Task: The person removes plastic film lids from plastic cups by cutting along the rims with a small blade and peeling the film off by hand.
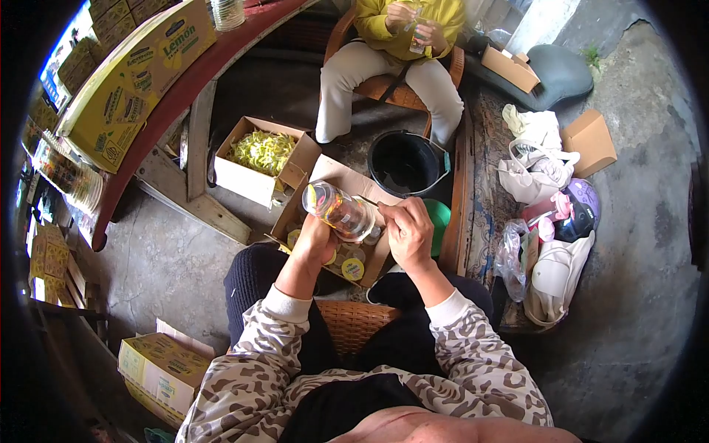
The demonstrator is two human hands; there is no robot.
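Note:
My left hand [316,240] is wrapped around a clear plastic cup [341,212] with coloured print, held tilted above an open cardboard box. Whether it is one cup or several nested ones I cannot tell. My right hand [408,227] is closed beside the cup's right end, its fingers pinching a thin dark stick-like tool [368,201] that points at the cup. Below both hands, the cardboard box [343,173] contains several cups with round yellow lids [352,269].
Another box holds yellow-green strips [260,151]. Beyond stand a black bucket [402,159] and a green basin [439,221]. A seated person in a yellow jacket [436,15] handles a small clear container. Bags [535,177] lie at right; lemon-printed cartons [140,88] line the red-edged table.

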